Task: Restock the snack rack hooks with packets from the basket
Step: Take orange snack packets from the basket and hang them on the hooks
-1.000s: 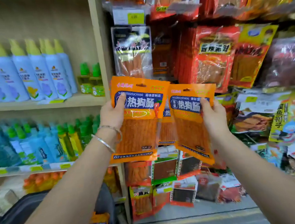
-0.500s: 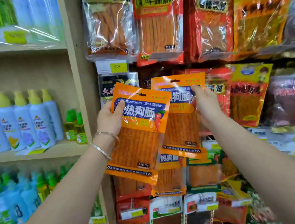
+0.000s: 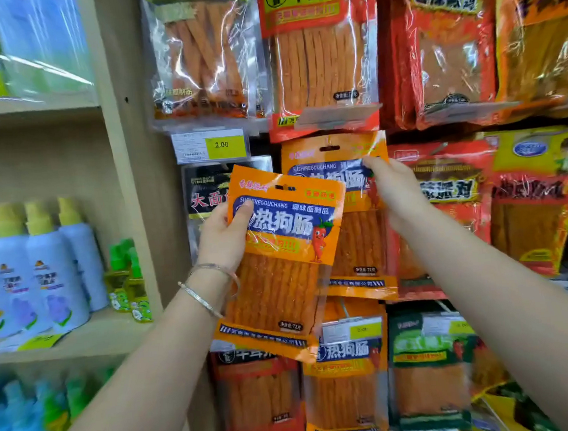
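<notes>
Two orange packets are held up in front of the rack [image 3: 262,145]. The left packet [image 3: 275,285] is gripped by the left hand [image 3: 224,236], with the thumb laid across its blue label and the fingers hidden behind it. It is tilted, its top leaning right, and its right edge overlaps the right packet [image 3: 360,243]. Two bracelets [image 3: 210,290] are worn on the left wrist.

The right packet is held upright by the right hand [image 3: 399,191], pinched at its upper right part, close against the rack's middle row. Its hang hole is seen just under the red packet [image 3: 320,57] of the top row. Whether the hole is on a hook cannot be told.

A black packet [image 3: 205,194] is partly covered by the left packet. A price tag [image 3: 221,144] marked 2.00 is fixed above it. Another orange packet [image 3: 348,381] of the same kind is hung in the row below, with a green packet [image 3: 430,374] just beside it on the right.

To the left of the rack, white bottles [image 3: 40,271] with yellow caps are lined on a shelf [image 3: 108,337], and small green bottles [image 3: 127,280] are stood beside them.
</notes>
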{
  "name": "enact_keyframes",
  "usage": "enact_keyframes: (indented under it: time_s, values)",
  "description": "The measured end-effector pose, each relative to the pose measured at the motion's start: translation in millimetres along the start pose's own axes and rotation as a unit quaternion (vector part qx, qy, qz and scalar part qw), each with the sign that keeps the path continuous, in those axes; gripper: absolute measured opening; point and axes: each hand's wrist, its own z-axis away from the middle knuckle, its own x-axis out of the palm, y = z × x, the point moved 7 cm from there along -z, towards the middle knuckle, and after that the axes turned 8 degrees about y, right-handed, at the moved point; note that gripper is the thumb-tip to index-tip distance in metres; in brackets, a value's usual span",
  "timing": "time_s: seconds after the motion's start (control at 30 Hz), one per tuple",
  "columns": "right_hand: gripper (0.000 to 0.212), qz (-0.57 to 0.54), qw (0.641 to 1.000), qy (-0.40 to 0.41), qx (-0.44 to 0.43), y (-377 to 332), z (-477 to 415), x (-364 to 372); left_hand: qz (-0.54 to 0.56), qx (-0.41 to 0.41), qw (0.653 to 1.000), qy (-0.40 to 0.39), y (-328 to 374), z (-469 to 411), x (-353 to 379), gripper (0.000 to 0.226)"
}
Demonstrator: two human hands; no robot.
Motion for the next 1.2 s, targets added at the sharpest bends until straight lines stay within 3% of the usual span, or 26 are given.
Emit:
enact_keyframes:
  time_s: [0.27, 0.4, 0.53, 0.63, 0.7, 0.8, 0.93, 1.0, 1.07, 1.2]
  values:
    - [0.015, -0.009, 1.000, -0.019, -0.006, -2.6, -12.7, 4.3, -0.002, 0.013, 1.000, 0.014, 0.0, -6.4, 5.7, 0.014]
    - [0.029, 0.068, 0.992, 0.015, -0.102, -0.4, -14.5, 0.5, -0.007, 0.020, 1.000, 0.015, -1.1, -7.6, 7.0, 0.013]
    - [0.026, 0.110, 0.980, 0.015, -0.165, 2.9, -8.5, -0.7, 0.008, 0.022, 1.000, 0.015, -3.1, -6.2, 7.4, 0.011]
    - [0.009, 0.079, 0.979, 0.023, -0.188, 3.0, 1.6, -3.5, 0.007, 0.017, 1.000, 0.009, -4.7, -4.9, 8.9, 0.012]
    - [0.031, 0.043, 0.972, 0.048, -0.225, -2.1, 16.5, -8.8, 0.008, 0.012, 1.000, 0.005, -4.1, -3.8, 10.2, 0.017]
    - [0.031, 0.030, 0.958, 0.065, -0.278, -9.1, 40.1, -11.7, 0.022, 0.012, 1.000, 0.002, -0.9, -0.8, 12.1, 0.013]
    - [0.038, 0.020, 0.970, 0.044, -0.238, -3.9, 47.3, -7.6, 0.012, 0.032, 0.999, -0.008, 6.8, 6.6, 18.9, 0.014]
    - [0.040, 0.067, 0.953, 0.081, -0.284, -10.6, 53.1, -13.3, 0.008, 0.041, 0.999, -0.009, 11.0, 11.3, 22.7, 0.013]
    - [0.028, 0.095, 0.938, 0.089, -0.321, -14.1, 55.4, -16.7, 0.005, 0.043, 0.999, -0.021, 13.3, 15.4, 27.3, 0.014]
    - [0.022, 0.070, 0.962, 0.003, -0.264, -5.7, 49.8, -10.7, 0.010, 0.054, 0.997, -0.056, 19.2, 21.1, 38.9, 0.012]
